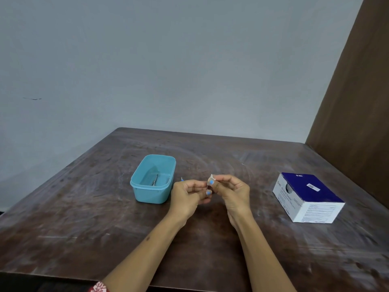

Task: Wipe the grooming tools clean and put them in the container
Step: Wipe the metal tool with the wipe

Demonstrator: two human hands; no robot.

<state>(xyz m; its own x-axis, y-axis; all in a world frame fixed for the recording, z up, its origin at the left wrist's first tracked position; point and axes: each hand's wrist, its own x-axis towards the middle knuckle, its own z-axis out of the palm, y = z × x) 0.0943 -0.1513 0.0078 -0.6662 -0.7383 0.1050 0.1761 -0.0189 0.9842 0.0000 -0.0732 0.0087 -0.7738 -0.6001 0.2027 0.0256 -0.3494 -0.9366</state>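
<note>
My left hand [186,197] grips a thin grooming tool [181,179]; only its blue-tipped end shows, poking out past the knuckles toward the container. My right hand [230,191] pinches a small white swab [211,178] between thumb and fingers, right against my left fingertips. Both hands hover above the table's middle. The light blue plastic container [152,191] stands just left of my left hand, open-topped, with a small metal tool [154,180] lying on its bottom.
A blue and white box of alcohol swabs [309,197] sits at the right on the dark wooden table [84,228]. A grey wall rises behind, and a brown panel [353,102] stands at the far right.
</note>
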